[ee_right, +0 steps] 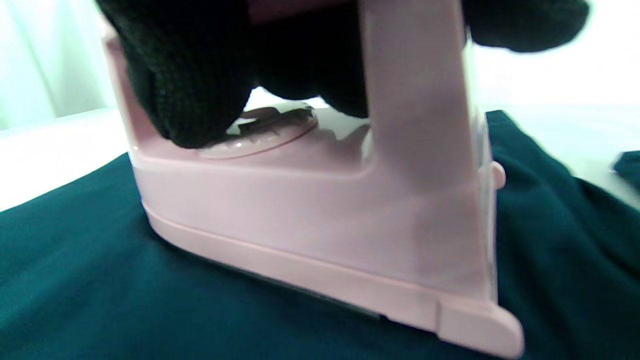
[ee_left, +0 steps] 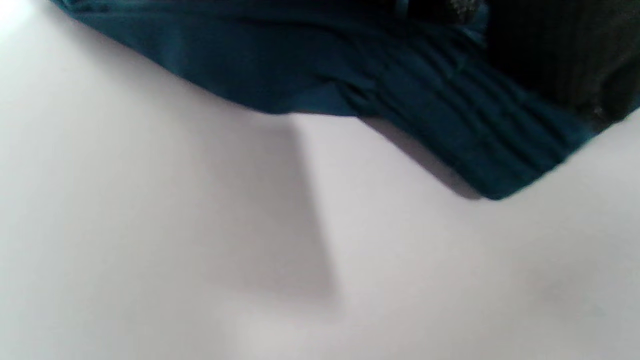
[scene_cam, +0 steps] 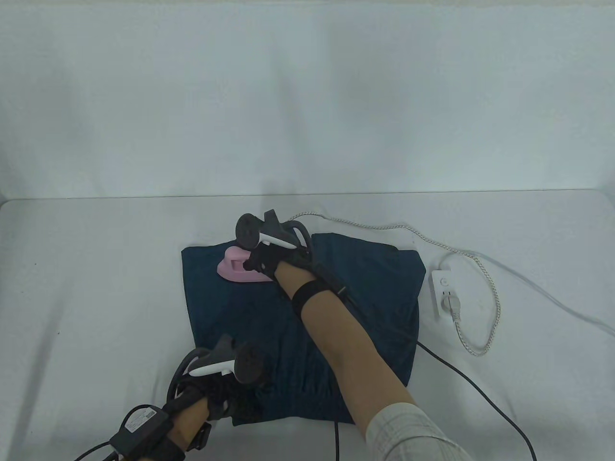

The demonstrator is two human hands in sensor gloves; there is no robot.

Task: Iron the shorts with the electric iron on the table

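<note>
On the shorts (scene_cam: 365, 288), right hand (scene_cam: 269, 257) grips the iron (scene_cam: 235, 269); left hand (scene_cam: 226, 389) presses the hem, power strip (scene_cam: 444, 293) beside.

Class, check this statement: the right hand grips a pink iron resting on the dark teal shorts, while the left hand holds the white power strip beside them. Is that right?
Not quite. The left hand presses on the near edge of the dark teal shorts, not the white power strip, which lies untouched at the right, as the table view shows. The right hand does grip the pink iron on the shorts.
</note>
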